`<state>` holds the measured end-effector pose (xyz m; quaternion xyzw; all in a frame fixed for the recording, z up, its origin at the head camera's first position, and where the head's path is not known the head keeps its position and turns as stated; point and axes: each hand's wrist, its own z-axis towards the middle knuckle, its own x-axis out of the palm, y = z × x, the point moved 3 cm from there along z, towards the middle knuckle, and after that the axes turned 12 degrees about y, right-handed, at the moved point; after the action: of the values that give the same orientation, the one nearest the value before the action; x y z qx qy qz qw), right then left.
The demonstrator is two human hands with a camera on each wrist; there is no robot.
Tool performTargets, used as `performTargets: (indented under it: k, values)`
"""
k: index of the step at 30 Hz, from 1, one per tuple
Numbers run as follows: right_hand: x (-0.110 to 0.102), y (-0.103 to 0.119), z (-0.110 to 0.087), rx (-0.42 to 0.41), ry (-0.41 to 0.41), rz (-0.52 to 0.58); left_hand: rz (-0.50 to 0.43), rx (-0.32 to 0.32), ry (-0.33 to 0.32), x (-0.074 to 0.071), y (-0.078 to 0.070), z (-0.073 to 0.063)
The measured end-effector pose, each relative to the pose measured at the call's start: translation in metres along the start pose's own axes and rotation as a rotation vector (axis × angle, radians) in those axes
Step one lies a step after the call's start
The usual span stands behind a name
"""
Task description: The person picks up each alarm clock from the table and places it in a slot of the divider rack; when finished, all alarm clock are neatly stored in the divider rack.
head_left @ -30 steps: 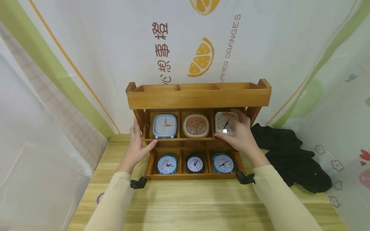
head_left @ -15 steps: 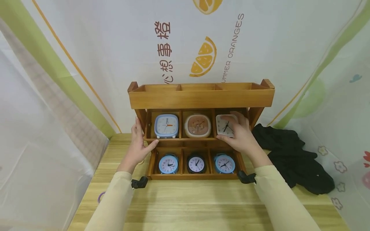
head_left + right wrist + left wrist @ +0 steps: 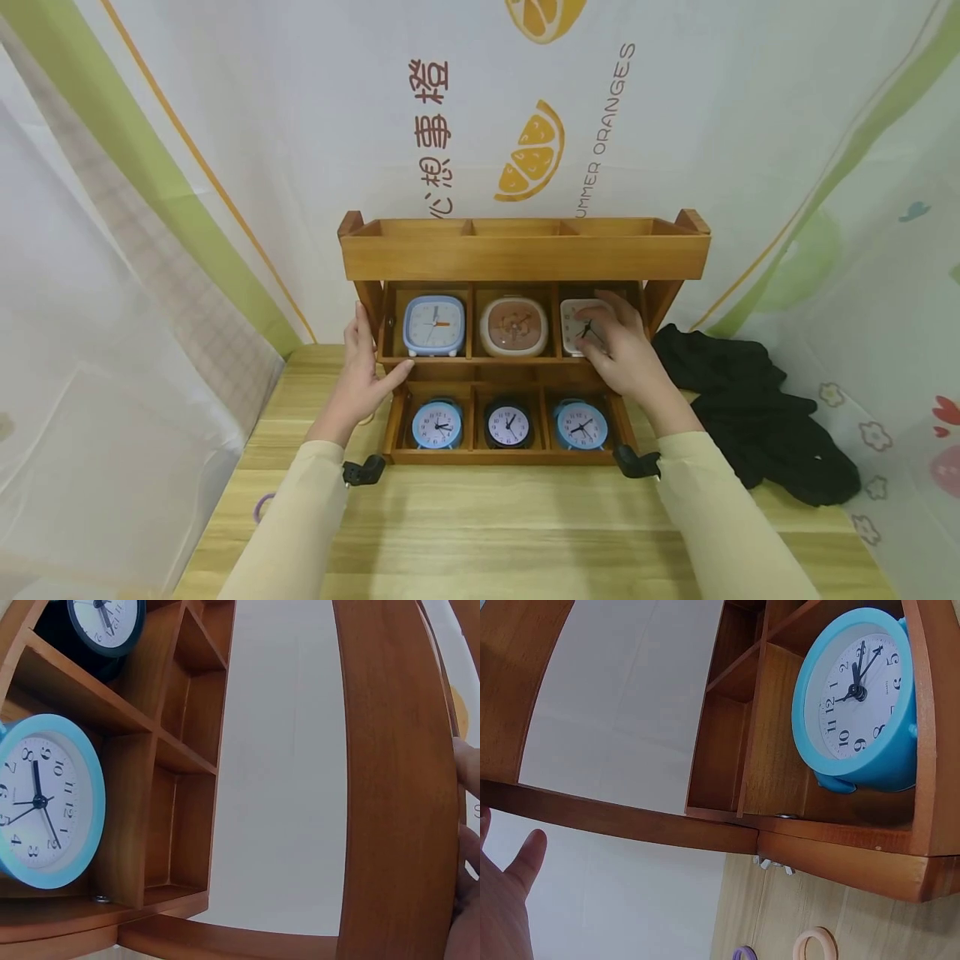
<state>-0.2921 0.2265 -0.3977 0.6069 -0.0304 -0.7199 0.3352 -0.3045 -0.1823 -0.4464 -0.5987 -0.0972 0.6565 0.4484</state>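
Note:
The right hand point(image 3: 621, 350) reaches into the right compartment of the rack's middle tier. Its bent fingers and thumb lie over the face and top edge of a white square alarm clock point(image 3: 571, 325), covering its right side. At the left post, the left hand point(image 3: 356, 385) rests with fingers extended up along the side and thumb spread toward the tier's front edge. Beside the white clock sit a round-cornered clock with a brown face point(image 3: 514, 327) and a blue-rimmed square clock point(image 3: 434, 326). The left wrist view shows the left hand point(image 3: 508, 900) near the wooden rack point(image 3: 630, 821).
Two light-blue round clocks point(image 3: 437, 425) and a black-rimmed one point(image 3: 508, 426) fill the bottom tier. The top tier point(image 3: 525, 257) overhangs the middle one. Black cloth point(image 3: 772, 417) lies at right. A purple ring point(image 3: 262, 507) lies by the left sleeve.
The white clock has settled slightly lower in its compartment. The right thumb has moved from the clock's lower edge up onto its face. The left hand has stayed at the post.

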Motion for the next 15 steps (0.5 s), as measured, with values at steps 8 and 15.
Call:
performTargets:
  k: [8, 15]
  values:
    - [0.0024, -0.0034, 0.004, -0.036, -0.042, -0.018, -0.015, -0.057, 0.029, 0.0017, -0.0007, 0.0042]
    - [0.0034, -0.0052, 0.0022, -0.064, -0.062, -0.017, -0.026, -0.097, 0.043, 0.003, 0.0003, 0.0039]
